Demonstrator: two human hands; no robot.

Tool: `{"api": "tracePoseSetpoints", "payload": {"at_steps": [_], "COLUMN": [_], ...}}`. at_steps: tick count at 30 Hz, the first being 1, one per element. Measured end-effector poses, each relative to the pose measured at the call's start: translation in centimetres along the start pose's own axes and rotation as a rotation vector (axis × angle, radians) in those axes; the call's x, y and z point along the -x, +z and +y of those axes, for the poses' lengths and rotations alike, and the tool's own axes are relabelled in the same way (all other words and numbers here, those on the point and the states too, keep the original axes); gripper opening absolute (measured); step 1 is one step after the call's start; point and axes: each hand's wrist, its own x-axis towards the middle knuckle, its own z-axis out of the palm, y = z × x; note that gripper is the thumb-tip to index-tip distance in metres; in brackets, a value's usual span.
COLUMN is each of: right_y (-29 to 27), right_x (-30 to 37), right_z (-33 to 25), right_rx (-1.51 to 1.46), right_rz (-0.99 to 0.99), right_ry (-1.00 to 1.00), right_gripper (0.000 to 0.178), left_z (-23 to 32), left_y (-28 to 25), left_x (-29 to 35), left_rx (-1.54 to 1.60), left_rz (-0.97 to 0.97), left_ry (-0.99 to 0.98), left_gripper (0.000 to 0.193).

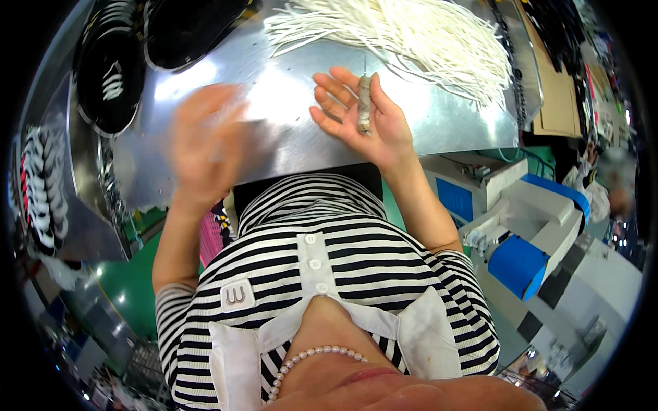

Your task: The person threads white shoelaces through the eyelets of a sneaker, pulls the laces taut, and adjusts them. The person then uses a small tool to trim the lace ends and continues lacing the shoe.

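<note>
In the head view, the left hand (205, 140) is smeared by motion blur above the desk (439, 127); its fingers cannot be separated, and how far its grip is open, or whether anything is held in it, cannot be told. The right hand (380, 123) is seen clearly, palm turned up. Its grip is loosely half-curled, and a wrapped tool (364, 106) is held upright in it, lying along the palm between the thumb and the fingers; the lower end is rested against the palm, and a thin metal tip is pointed away from the body. Of 2 black shoes (92, 96) at the upper left, the inner is cut off by the top of the view. The bundle of white cords (411, 41) is cut off there too.

The near edge of the desk is set just in front of the striped shirt (308, 226). Bare metal is left between the 2 hands and to the right of the right hand, below the cords.

White lacing is seen on the outer shoe, while its interior is lost in shadow. Beyond the left side of the desk, pale stacked pieces (44, 188) are bent by the lens and hard to identify.
</note>
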Motion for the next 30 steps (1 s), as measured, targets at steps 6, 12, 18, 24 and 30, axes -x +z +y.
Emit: {"api": "tracePoseSetpoints", "payload": {"at_steps": [6, 12, 18, 24, 30], "right_y": [-2.2, -2.0, -4.1, -2.8, -5.2], "right_x": [2.8, 8.1, 11.4, 11.0, 11.1], "right_z": [3.1, 3.7, 4.5, 4.1, 4.4], "right_rx": [-0.218, 0.118, 0.383, 0.063, -0.139], "right_rz": [-0.278, -0.010, -0.058, 0.160, 0.039], "right_ry": [0.054, -0.020, -0.166, -0.063, 0.079], "right_gripper": [0.049, 0.064, 0.042, 0.035, 0.035], "left_z": [4.9, 7.9, 11.1, 11.2, 12.4], "left_y": [6.0, 7.3, 7.5, 7.1, 7.8], "left_x": [-3.7, -1.8, -0.4, 0.7, 0.4], "left_rx": [0.169, 0.143, 0.279, 0.379, 0.259], "left_rz": [-0.269, -0.278, -0.431, -0.282, -0.427], "left_ry": [0.335, 0.408, 0.221, 0.141, 0.374], "left_gripper": [0.033, 0.025, 0.027, 0.030, 0.029]}}
